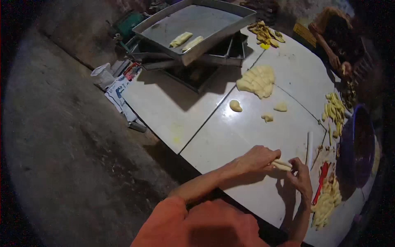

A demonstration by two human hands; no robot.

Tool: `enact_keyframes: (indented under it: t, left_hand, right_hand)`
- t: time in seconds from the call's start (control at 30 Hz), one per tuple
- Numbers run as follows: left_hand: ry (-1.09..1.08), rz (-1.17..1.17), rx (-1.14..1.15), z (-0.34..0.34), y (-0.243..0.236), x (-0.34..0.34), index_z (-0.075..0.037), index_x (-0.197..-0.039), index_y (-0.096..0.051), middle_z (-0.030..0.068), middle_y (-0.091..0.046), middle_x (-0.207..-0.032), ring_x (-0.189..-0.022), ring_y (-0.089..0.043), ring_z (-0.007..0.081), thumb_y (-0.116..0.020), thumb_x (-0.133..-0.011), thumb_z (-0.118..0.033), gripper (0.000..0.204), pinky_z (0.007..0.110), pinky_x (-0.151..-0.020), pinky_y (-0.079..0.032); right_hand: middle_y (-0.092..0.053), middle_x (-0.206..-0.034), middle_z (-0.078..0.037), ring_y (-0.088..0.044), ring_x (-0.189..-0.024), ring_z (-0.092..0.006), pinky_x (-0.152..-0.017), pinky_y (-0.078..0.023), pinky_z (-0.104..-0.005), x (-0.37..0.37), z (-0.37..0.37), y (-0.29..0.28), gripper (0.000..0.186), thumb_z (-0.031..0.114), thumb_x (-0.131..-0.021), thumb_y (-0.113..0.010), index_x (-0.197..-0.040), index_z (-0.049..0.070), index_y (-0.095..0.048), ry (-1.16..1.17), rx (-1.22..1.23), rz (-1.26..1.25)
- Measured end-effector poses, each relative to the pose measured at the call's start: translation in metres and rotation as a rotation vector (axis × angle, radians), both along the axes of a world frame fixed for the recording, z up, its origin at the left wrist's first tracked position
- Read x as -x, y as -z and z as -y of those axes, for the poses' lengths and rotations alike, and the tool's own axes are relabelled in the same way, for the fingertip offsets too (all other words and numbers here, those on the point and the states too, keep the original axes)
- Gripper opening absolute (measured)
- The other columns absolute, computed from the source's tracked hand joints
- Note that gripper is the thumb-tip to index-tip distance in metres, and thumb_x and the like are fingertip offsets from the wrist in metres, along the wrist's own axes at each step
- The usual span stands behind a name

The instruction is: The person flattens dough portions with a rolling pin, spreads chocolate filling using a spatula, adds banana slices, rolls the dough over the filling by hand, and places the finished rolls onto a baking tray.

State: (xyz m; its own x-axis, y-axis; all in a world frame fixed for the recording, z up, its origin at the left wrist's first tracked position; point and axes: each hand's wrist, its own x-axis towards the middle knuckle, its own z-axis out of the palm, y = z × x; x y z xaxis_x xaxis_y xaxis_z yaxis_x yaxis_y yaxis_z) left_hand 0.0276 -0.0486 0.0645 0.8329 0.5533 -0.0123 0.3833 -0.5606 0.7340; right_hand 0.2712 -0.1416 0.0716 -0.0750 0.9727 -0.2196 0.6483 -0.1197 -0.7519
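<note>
Between my hands is a small pale dough roll (282, 165), held just above the white tabletop. My left hand (260, 157) grips its left end with curled fingers, and my right hand (301, 175) pinches the other end. Beyond them lie a round dough lump (235, 106) and two smaller dough pieces, one of them a flat dough piece (280, 107). Farther off spreads a large dough slab (258, 81) marked into portions. A white rolling pin (309, 150) rests just past my right hand, with a red-handled knife (320, 183) nearer me.
Stacked metal trays (197, 24) stand at the far left, the top one holding two dough rolls (181, 39). Sliced yellow strips (334, 111) and a pale sliced heap (327, 201) line the right side by a purple tub (358, 146). Another person (339, 39) sits at the far right.
</note>
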Motion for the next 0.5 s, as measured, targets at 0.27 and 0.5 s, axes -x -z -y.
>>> enact_keyframes:
  t: [0.27,0.5]
  left_hand:
    - [-0.272,0.155,-0.285,-0.064,-0.05,0.132,-0.01,-0.117,-0.062,0.0113,-0.07,-0.09,-0.079,-0.07,0.0326,-0.071,-0.093,-0.027,0.031,0.046,-0.07,-0.055]
    - [-0.557,0.136,-0.637,-0.195,-0.146,0.278,-0.01,-0.117,-0.072,0.0111,-0.074,-0.09,-0.077,-0.072,0.0311,-0.076,-0.089,-0.031,0.035,0.043,-0.069,-0.056]
  right_hand:
    - [-0.072,-0.095,-0.012,-0.071,-0.08,-0.0205,-0.071,-0.057,-0.0343,0.104,-0.12,-0.083,0.04,0.006,-0.085,-0.074,-0.123,0.001,-0.065,-0.278,-0.255,0.074]
    - [-0.067,-0.09,-0.008,-0.064,-0.075,-0.0197,-0.071,-0.054,-0.034,0.255,-0.31,-0.155,0.04,-0.005,-0.08,-0.074,-0.118,0.005,-0.067,-0.422,-0.657,0.189]
